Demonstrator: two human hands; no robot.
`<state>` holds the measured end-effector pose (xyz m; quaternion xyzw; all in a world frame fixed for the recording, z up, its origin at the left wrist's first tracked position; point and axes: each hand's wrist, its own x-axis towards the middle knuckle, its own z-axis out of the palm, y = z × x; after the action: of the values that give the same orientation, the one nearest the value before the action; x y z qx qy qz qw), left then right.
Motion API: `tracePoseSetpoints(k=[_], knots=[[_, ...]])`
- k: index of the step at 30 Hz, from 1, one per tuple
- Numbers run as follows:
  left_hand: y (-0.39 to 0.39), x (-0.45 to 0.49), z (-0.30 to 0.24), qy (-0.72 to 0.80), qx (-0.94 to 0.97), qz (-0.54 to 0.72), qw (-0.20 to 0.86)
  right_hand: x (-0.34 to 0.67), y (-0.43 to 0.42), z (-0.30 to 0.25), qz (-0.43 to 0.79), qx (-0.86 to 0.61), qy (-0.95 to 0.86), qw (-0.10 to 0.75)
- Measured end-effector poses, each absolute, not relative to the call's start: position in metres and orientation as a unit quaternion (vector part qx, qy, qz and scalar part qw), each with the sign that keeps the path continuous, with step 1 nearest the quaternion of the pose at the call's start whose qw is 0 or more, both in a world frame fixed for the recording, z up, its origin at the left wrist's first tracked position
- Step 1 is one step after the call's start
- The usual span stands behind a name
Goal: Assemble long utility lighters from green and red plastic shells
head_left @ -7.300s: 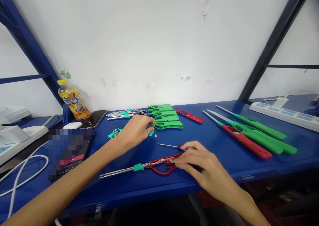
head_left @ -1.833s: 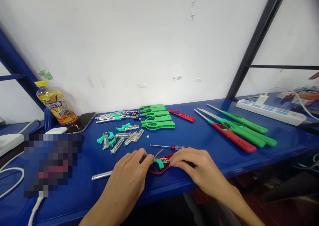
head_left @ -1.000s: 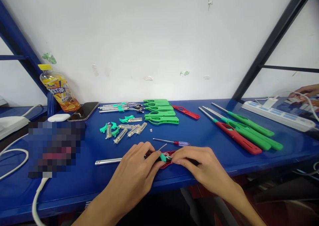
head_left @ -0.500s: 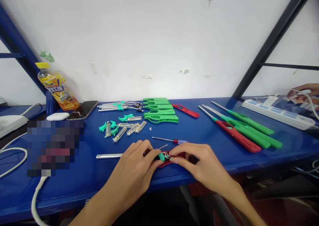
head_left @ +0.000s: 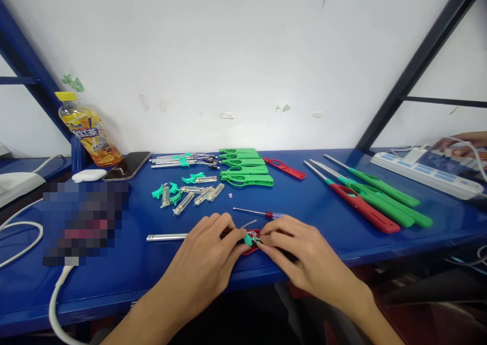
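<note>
A red lighter half-shell [head_left: 250,252] lies near the table's front edge, with a teal trigger [head_left: 248,240] and thin white wires [head_left: 254,235] inside it. Its silver tube [head_left: 167,237] points left. My left hand [head_left: 207,251] is closed around the lighter where tube and shell meet, thumb and forefinger by the trigger. From the right, my right hand [head_left: 304,248] pinches at the inner parts beside the wires; its palm hides the shell's right end. Just beyond the hands lies a screwdriver [head_left: 274,215] with a red and clear handle.
Behind are green half-shells [head_left: 247,180], a red half-shell [head_left: 284,168], metal tubes [head_left: 182,161], clear fuel tanks [head_left: 183,204] and teal triggers [head_left: 175,195]. Assembled lighters [head_left: 365,208] and a power strip [head_left: 426,175] lie right. A bottle [head_left: 91,134] and phone [head_left: 127,166] stand left.
My right hand has shifted slightly left, its fingers more bunched over the wires. My left hand keeps its place on the lighter.
</note>
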<state>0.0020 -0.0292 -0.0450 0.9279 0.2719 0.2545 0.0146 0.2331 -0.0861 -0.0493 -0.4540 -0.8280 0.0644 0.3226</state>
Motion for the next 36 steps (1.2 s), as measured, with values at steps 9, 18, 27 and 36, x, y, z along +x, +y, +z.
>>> tracePoseSetpoints(k=[9,18,27,36], knots=[[-0.0311,0.0015,-0.0426,0.266,0.928,0.26,-0.002,0.2319,-0.0859,-0.0498,0.049,-0.443,-0.84,0.311],[-0.0293,-0.0013,-0.048,0.265,0.924,0.272,0.054,0.231,-0.0867,-0.0494,0.035,-0.479,-0.809,0.338],[-0.0285,-0.0016,-0.0461,0.27,0.922,0.262,0.093,0.23,-0.0819,-0.0552,0.042,-0.466,-0.808,0.357],[-0.0282,-0.0026,-0.0471,0.275,0.919,0.273,0.067,0.2261,-0.0818,-0.0509,0.057,-0.477,-0.801,0.357]])
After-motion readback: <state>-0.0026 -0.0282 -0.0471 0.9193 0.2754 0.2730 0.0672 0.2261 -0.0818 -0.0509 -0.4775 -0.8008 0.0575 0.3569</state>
